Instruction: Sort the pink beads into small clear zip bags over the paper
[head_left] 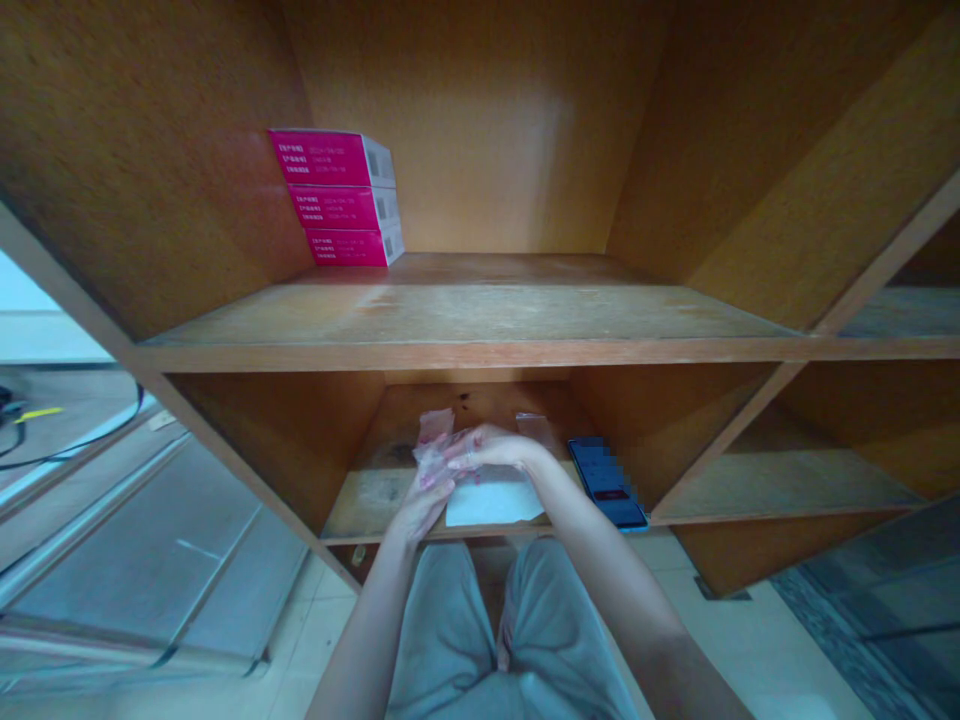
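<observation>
A crinkled clear plastic bag (431, 466) with pinkish marks is between my hands, over the lower shelf. My left hand (422, 508) grips it from the near left side, fingers curled. From the right, my right hand (491, 448) reaches across with its fingers closed on the bag; the fingertips are partly hidden by plastic. Beneath my hands lies a white sheet (495, 502) near the shelf's front edge. A pale pinkish packet (435, 425) lies just behind the bag, and another clear packet (534, 428) is behind my right wrist.
On the lower shelf's right side lies a dark phone (606, 482). Three pink-and-white boxes (334, 208) are stacked on the upper shelf (480, 310). Wooden partitions bound the compartment on both sides. A metal-framed panel (172, 550) stands at left on the floor.
</observation>
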